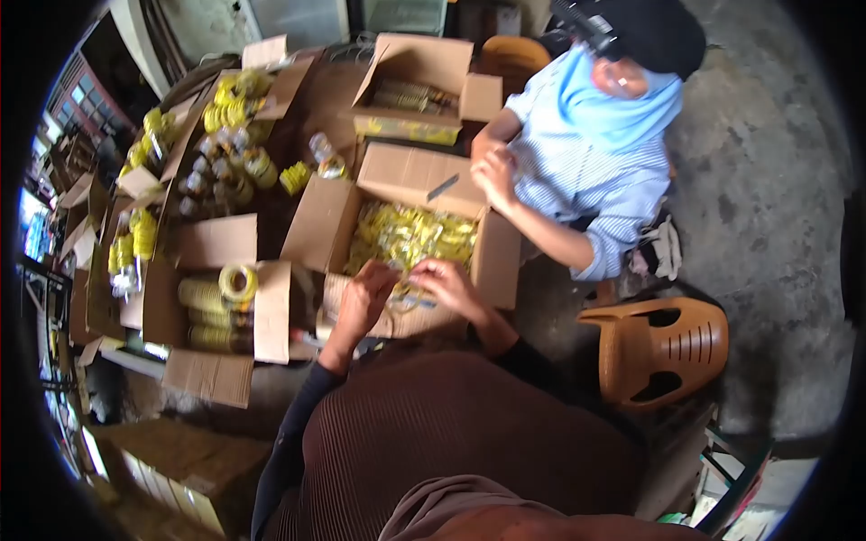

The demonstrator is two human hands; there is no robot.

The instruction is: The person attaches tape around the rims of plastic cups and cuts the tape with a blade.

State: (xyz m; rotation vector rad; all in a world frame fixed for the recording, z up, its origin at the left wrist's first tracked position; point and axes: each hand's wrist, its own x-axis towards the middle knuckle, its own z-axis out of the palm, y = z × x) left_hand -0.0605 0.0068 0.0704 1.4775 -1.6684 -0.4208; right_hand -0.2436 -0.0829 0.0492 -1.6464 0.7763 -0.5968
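My left hand (pixel 365 296) and my right hand (pixel 444 287) are close together over the near edge of an open cardboard box (pixel 397 167). Fingers of both hands are pinched around something small that I cannot make out. Inside the box lies a heap of small yellow and clear packets (pixel 415 232). A small grey tool (pixel 443 187) rests on the box's far flap. To the left, another open box (pixel 212 242) holds stacked yellow rolls, with one yellow ring-shaped roll (pixel 238 283) lying on top.
A co-worker (pixel 595 162) sits at the right with hands held together. Beyond are a box of rolls (pixel 424 54), clear jars (pixel 259 167) and yellow rolls (pixel 236 99). An orange plastic chair (pixel 618 356) stands at the right, and a large carton (pixel 194 455) at lower left.
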